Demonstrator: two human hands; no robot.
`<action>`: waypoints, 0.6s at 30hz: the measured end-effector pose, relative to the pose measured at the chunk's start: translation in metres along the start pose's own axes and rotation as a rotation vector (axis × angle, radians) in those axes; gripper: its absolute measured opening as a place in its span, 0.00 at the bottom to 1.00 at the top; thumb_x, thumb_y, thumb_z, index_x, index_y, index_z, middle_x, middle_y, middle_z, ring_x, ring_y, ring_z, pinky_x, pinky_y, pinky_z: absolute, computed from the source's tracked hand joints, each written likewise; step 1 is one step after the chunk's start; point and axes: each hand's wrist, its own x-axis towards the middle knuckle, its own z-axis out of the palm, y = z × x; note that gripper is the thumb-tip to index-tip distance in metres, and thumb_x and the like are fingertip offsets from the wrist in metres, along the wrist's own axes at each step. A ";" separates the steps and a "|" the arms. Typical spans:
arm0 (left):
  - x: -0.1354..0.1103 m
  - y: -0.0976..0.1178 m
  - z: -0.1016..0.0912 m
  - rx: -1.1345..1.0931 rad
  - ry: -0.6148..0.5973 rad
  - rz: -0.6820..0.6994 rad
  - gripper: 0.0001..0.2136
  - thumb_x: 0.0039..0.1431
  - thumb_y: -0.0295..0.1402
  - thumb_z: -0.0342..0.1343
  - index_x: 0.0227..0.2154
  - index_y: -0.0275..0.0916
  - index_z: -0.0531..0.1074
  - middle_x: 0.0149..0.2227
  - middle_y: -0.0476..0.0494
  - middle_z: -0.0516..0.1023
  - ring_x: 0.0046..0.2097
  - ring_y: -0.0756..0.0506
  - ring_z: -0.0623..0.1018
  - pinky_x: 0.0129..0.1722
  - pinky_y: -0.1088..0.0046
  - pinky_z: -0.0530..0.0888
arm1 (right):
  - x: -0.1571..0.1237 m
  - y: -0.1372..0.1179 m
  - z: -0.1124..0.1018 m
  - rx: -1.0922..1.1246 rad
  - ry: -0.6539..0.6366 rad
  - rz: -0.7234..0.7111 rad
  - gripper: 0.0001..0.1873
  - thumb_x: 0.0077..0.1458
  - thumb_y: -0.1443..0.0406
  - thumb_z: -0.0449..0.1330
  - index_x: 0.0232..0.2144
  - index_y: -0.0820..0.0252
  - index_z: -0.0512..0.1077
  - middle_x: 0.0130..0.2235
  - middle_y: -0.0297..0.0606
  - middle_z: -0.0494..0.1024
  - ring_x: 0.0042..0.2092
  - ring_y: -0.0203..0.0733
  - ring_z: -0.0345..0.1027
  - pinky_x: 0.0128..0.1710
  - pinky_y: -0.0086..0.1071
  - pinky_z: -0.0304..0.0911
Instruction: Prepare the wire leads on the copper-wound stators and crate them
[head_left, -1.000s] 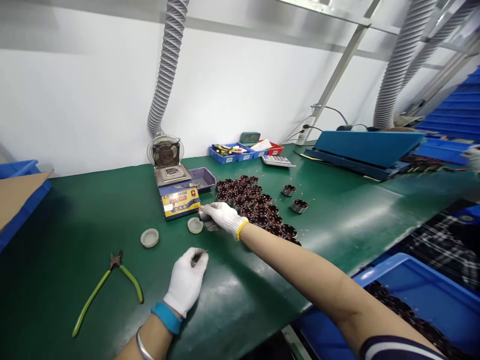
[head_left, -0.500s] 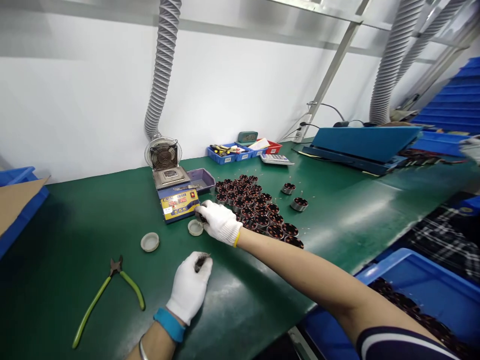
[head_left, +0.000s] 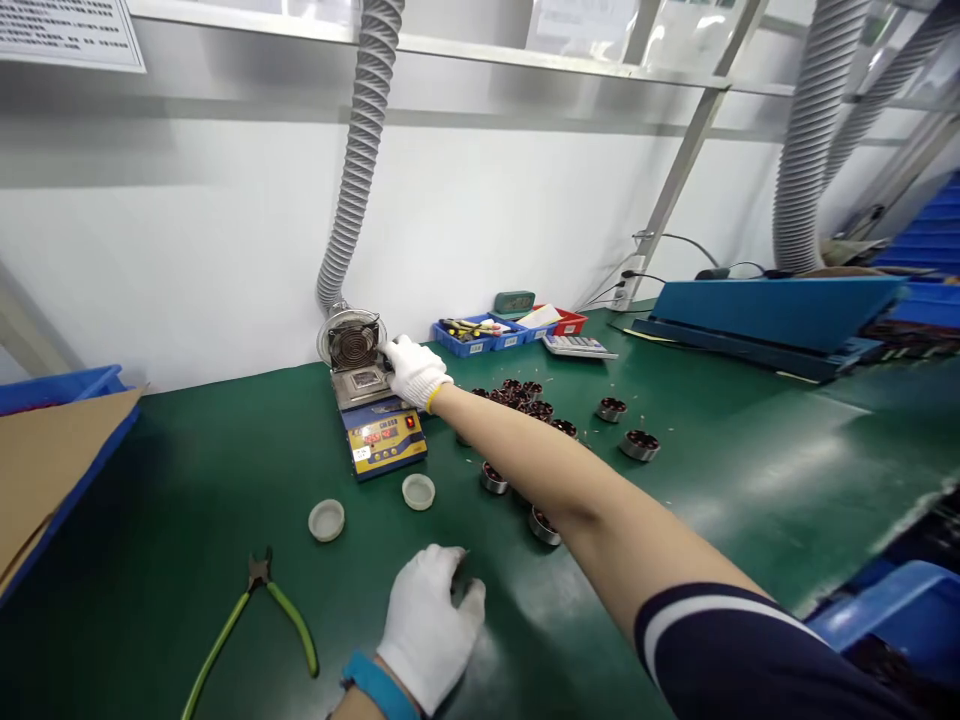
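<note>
My right hand (head_left: 415, 372), in a white knit glove, reaches to the right side of a small solder pot (head_left: 366, 380). Its fingers are pinched together at the pot, and a small dark edge shows at their tips; what they hold is mostly hidden. On the table in front rests my left hand (head_left: 435, 625), also gloved, its thumb and forefinger curved with a gap between them. Two shallow whitish caps (head_left: 418, 491) lie between the pot and my left hand. Right of the pot stand copper-wound motor stators (head_left: 495, 478), partly covered by my right arm.
Green-handled cutters (head_left: 259, 600) lie spread at the left. A blue bin with cardboard (head_left: 60, 430) stands at the left edge. Small trays (head_left: 469, 337) and a calculator (head_left: 579, 347) line the wall. A ribbed duct (head_left: 360, 150) hangs over the pot. A blue machine (head_left: 772, 315) stands right.
My right hand has moved from beside the nearer cap up to the solder pot. My left hand stays low on the table, its fingers a little more apart. The whole view has shifted.
</note>
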 end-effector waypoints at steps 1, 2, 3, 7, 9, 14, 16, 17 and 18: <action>0.000 -0.001 0.001 0.014 -0.003 0.016 0.17 0.55 0.35 0.50 0.44 0.36 0.75 0.41 0.38 0.78 0.44 0.39 0.76 0.48 0.61 0.71 | 0.009 -0.004 0.001 0.003 -0.005 -0.003 0.26 0.58 0.62 0.54 0.59 0.48 0.59 0.53 0.44 0.64 0.50 0.51 0.66 0.46 0.41 0.63; 0.001 -0.003 0.002 0.020 -0.003 0.026 0.17 0.55 0.35 0.50 0.44 0.35 0.75 0.41 0.37 0.78 0.44 0.39 0.76 0.48 0.61 0.71 | 0.016 -0.007 0.003 0.008 -0.011 -0.006 0.26 0.57 0.64 0.55 0.58 0.49 0.61 0.53 0.45 0.65 0.49 0.52 0.67 0.46 0.41 0.63; 0.001 -0.004 0.003 0.022 -0.002 0.033 0.17 0.54 0.35 0.50 0.44 0.35 0.75 0.41 0.37 0.78 0.44 0.39 0.76 0.47 0.61 0.72 | 0.021 -0.011 0.006 0.014 -0.019 -0.006 0.26 0.56 0.65 0.56 0.57 0.50 0.62 0.52 0.45 0.65 0.49 0.52 0.67 0.45 0.41 0.63; 0.002 -0.005 0.004 0.032 -0.004 0.031 0.18 0.54 0.35 0.49 0.45 0.35 0.75 0.40 0.36 0.77 0.43 0.38 0.76 0.46 0.59 0.72 | 0.031 -0.015 0.015 0.068 -0.050 0.010 0.26 0.51 0.69 0.59 0.53 0.51 0.67 0.52 0.46 0.67 0.50 0.54 0.68 0.46 0.43 0.63; 0.003 -0.003 0.003 0.036 -0.021 0.012 0.19 0.54 0.35 0.49 0.45 0.34 0.75 0.40 0.35 0.77 0.43 0.37 0.76 0.46 0.58 0.72 | 0.036 -0.011 0.016 0.128 -0.043 0.037 0.25 0.51 0.66 0.60 0.53 0.51 0.68 0.53 0.46 0.68 0.50 0.55 0.68 0.47 0.45 0.63; 0.005 0.000 0.002 0.025 -0.016 0.022 0.18 0.54 0.36 0.49 0.44 0.35 0.76 0.39 0.36 0.78 0.42 0.36 0.76 0.45 0.57 0.73 | 0.057 0.002 0.012 0.374 -0.006 0.178 0.23 0.55 0.53 0.56 0.50 0.57 0.71 0.47 0.45 0.75 0.49 0.51 0.70 0.48 0.39 0.64; 0.006 -0.001 0.002 0.025 -0.014 0.019 0.18 0.53 0.35 0.49 0.44 0.35 0.76 0.38 0.36 0.77 0.42 0.36 0.76 0.44 0.57 0.73 | 0.063 0.002 0.012 0.506 -0.045 0.254 0.25 0.58 0.49 0.52 0.43 0.63 0.74 0.38 0.45 0.79 0.42 0.46 0.73 0.43 0.35 0.66; 0.007 -0.002 0.002 0.027 -0.013 0.016 0.18 0.53 0.35 0.49 0.44 0.35 0.76 0.38 0.35 0.77 0.42 0.36 0.77 0.44 0.57 0.73 | 0.065 0.001 0.013 0.578 -0.068 0.293 0.27 0.58 0.49 0.51 0.41 0.65 0.75 0.35 0.45 0.79 0.38 0.44 0.74 0.40 0.32 0.67; 0.007 -0.002 0.003 0.029 -0.009 0.017 0.18 0.53 0.35 0.49 0.43 0.35 0.76 0.38 0.35 0.77 0.42 0.36 0.77 0.44 0.57 0.73 | 0.066 -0.001 0.014 0.646 -0.090 0.329 0.28 0.58 0.48 0.51 0.39 0.67 0.76 0.32 0.45 0.79 0.35 0.42 0.74 0.37 0.31 0.67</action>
